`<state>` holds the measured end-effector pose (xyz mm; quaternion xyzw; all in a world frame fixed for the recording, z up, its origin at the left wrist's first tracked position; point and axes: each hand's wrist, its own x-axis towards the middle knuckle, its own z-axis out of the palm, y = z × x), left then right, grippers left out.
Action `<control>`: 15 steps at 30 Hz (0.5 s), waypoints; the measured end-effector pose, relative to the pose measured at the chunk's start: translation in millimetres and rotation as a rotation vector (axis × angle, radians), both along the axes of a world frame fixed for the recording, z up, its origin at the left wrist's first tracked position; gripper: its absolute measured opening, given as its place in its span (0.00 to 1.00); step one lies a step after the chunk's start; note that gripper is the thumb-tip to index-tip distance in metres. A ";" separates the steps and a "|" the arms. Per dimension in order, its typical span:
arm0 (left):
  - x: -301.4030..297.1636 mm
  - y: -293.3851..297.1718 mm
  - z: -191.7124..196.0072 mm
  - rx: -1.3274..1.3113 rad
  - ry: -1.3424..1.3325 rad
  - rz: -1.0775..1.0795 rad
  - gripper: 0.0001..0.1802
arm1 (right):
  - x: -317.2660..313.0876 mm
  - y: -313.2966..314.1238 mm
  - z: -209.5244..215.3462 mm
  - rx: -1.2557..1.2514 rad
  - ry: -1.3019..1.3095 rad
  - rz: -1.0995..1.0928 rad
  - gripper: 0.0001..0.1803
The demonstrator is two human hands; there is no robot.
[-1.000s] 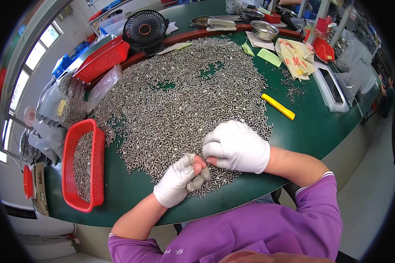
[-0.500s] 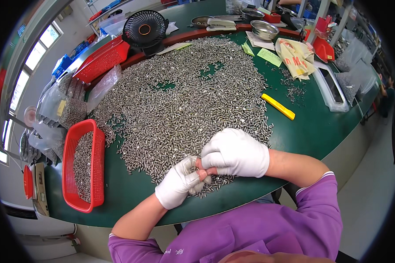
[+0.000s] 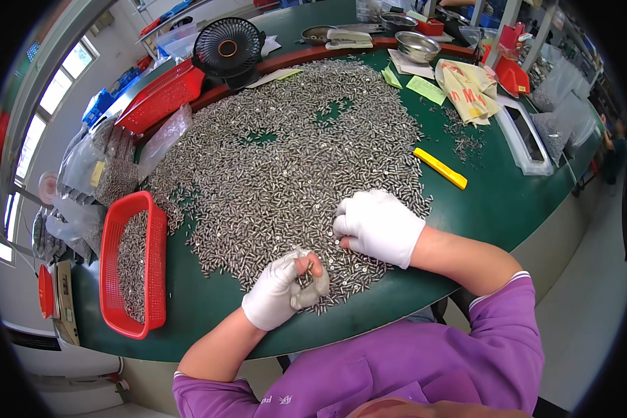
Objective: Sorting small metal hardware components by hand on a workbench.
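A wide pile of small metal pins covers much of the green table. My left hand, in a white glove with bare fingertips, is curled at the near edge of the pile. Its thumb and fingers close in a ring, and whatever lies inside is too small to make out. To the right, my right hand, gloved the same way, has its bent fingers down on the pins. Its fingertips are drawn together and partly hidden, so I cannot see what they pinch.
A red basket partly filled with pins stands at the left. On the right lie a yellow tool, a phone in a white tray and a cloth bag. A black fan and a metal bowl are at the back.
My hands were touching fingertip to fingertip and have come apart. My right hand has moved right and slightly away onto the pins; my left hand has shifted slightly left.
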<state>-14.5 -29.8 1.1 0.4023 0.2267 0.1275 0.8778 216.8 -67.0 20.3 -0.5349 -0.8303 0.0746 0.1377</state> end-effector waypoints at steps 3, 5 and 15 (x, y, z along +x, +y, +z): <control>-0.8 -0.4 1.5 -0.048 -0.019 -0.003 0.19 | -1.4 0.4 0.9 -0.003 -0.048 0.000 0.09; -0.5 -0.4 2.3 -0.066 -0.009 -0.004 0.17 | -2.0 0.9 3.0 0.001 -0.064 0.007 0.08; 3.6 -1.9 6.6 -0.044 -0.012 -0.054 0.17 | -5.0 -2.8 11.5 0.206 0.282 0.120 0.11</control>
